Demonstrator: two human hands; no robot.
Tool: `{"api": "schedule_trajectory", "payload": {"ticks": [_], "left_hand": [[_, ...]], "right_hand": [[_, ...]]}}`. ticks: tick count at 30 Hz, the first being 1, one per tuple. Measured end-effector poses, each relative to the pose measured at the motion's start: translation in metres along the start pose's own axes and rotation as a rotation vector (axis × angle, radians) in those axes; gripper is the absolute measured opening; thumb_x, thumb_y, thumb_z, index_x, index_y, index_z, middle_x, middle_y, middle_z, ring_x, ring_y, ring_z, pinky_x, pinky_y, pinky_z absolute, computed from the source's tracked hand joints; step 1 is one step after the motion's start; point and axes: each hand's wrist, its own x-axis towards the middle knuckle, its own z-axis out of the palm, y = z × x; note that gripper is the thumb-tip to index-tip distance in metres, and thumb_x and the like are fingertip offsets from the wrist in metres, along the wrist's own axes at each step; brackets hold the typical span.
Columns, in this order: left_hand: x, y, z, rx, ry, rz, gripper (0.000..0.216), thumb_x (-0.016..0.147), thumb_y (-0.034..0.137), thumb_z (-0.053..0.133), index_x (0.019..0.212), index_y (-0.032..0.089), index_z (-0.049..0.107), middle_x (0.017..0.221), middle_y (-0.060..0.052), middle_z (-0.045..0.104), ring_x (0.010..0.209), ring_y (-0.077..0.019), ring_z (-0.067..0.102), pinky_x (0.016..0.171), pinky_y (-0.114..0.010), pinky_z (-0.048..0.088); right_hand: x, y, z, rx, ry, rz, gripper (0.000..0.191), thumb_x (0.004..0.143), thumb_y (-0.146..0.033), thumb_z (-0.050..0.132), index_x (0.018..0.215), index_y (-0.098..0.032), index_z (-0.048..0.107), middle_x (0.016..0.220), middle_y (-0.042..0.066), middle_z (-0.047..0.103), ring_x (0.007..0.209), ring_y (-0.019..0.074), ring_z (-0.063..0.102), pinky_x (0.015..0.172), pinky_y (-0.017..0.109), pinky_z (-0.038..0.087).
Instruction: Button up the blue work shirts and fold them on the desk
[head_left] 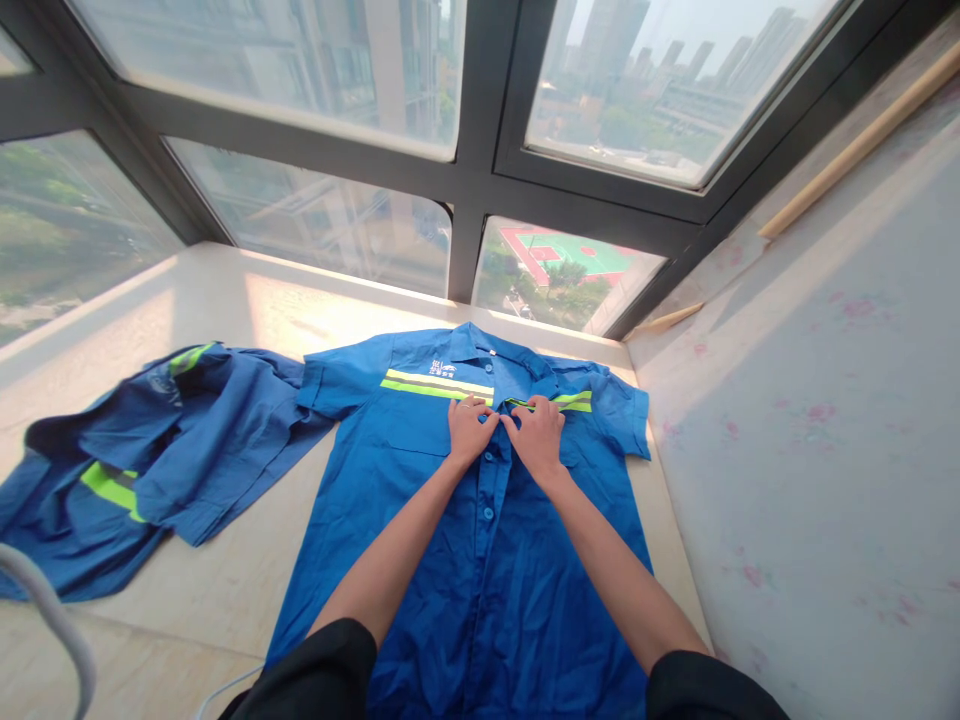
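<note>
A blue short-sleeved work shirt (420, 500) with a yellow-green reflective chest stripe lies flat, front up, on a pale stone window ledge (225, 300). Its collar points toward the window. My left hand (469, 428) and my right hand (537, 435) meet at the button placket just below the stripe. Both hands have their fingers curled and pinch the fabric edges of the placket together. Lower buttons run down the front between my forearms.
A second blue shirt (142, 460) with the same stripe lies crumpled at the left of the ledge. A white curved hanger (52, 620) shows at the lower left. Large windows (315, 220) stand behind; a pale wall (825, 400) closes the right side.
</note>
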Motion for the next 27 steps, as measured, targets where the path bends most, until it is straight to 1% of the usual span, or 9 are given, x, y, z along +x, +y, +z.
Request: {"api": "schedule_trajectory", "payload": {"ticks": [3,7,12,16,18,20,23,25,27], "left_hand": [[-0.001,0.000,0.001,-0.008,0.018,-0.009,0.015,0.081,0.025,0.061,0.072,0.024,0.073,0.112,-0.004,0.072,0.128,-0.0236,0.053,0.118,-0.047,0.021],[-0.002,0.000,0.003,-0.021,0.068,-0.016,0.016,0.080,0.021,0.060,0.070,0.023,0.071,0.114,-0.005,0.072,0.127,-0.0228,0.054,0.118,-0.045,0.022],[-0.004,0.000,0.006,0.017,0.089,-0.002,0.016,0.078,0.021,0.060,0.068,0.023,0.071,0.114,-0.005,0.072,0.127,-0.0234,0.054,0.118,-0.044,0.022],[-0.004,0.000,0.004,0.067,0.062,0.015,0.014,0.078,0.020,0.059,0.071,0.023,0.070,0.115,-0.005,0.071,0.127,-0.0240,0.053,0.118,-0.045,0.023],[-0.005,0.001,0.001,0.107,0.038,0.041,0.012,0.077,0.019,0.060,0.080,0.022,0.071,0.113,-0.006,0.071,0.126,-0.0254,0.053,0.117,-0.046,0.024],[-0.004,0.005,-0.002,0.150,0.026,0.098,0.020,0.077,0.021,0.062,0.094,0.021,0.071,0.114,-0.008,0.070,0.126,-0.0270,0.053,0.115,-0.047,0.028],[0.000,0.015,-0.004,0.194,0.019,0.236,0.032,0.080,0.025,0.062,0.112,0.020,0.068,0.121,-0.011,0.066,0.126,-0.0268,0.051,0.110,-0.042,0.035],[0.006,0.021,-0.005,0.220,-0.038,0.293,0.032,0.085,0.025,0.058,0.116,0.022,0.066,0.120,-0.010,0.065,0.120,-0.0244,0.054,0.105,-0.037,0.040],[0.014,0.024,-0.004,0.253,-0.129,0.275,0.029,0.089,0.025,0.053,0.113,0.024,0.068,0.115,-0.008,0.067,0.110,-0.0220,0.059,0.096,-0.033,0.044]], "right_hand": [[-0.001,0.002,-0.001,0.059,0.027,-0.001,0.017,0.087,-0.030,0.063,0.076,-0.020,0.073,0.105,0.011,0.056,0.100,0.0263,0.046,0.080,0.036,0.035],[-0.008,0.012,-0.004,0.113,0.083,0.032,0.017,0.085,-0.026,0.061,0.073,-0.019,0.070,0.101,0.010,0.058,0.097,0.0248,0.048,0.081,0.035,0.036],[-0.016,0.021,0.000,0.143,-0.008,0.087,0.016,0.082,-0.021,0.056,0.070,-0.018,0.064,0.086,0.008,0.059,0.087,0.0219,0.051,0.076,0.030,0.039],[-0.014,0.016,0.002,0.150,-0.073,0.162,0.016,0.082,-0.022,0.053,0.067,-0.020,0.059,0.081,0.006,0.059,0.081,0.0203,0.053,0.067,0.027,0.038],[-0.011,0.012,0.001,0.164,-0.103,0.184,0.013,0.081,-0.022,0.053,0.070,-0.020,0.059,0.083,0.005,0.060,0.079,0.0195,0.054,0.064,0.027,0.037],[-0.009,0.008,0.000,0.192,-0.137,0.188,0.009,0.081,-0.020,0.052,0.077,-0.021,0.061,0.086,0.004,0.063,0.080,0.0190,0.057,0.063,0.026,0.037],[-0.006,0.004,-0.002,0.256,-0.181,0.187,0.016,0.084,-0.020,0.052,0.095,-0.022,0.064,0.092,0.004,0.068,0.083,0.0190,0.061,0.066,0.026,0.040],[-0.004,0.003,-0.002,0.278,-0.197,0.190,0.022,0.087,-0.023,0.051,0.105,-0.024,0.065,0.094,0.004,0.071,0.084,0.0199,0.064,0.069,0.027,0.042],[-0.001,0.003,-0.002,0.278,-0.207,0.189,0.025,0.089,-0.026,0.050,0.108,-0.025,0.067,0.096,0.005,0.073,0.084,0.0214,0.066,0.070,0.029,0.044]]}}
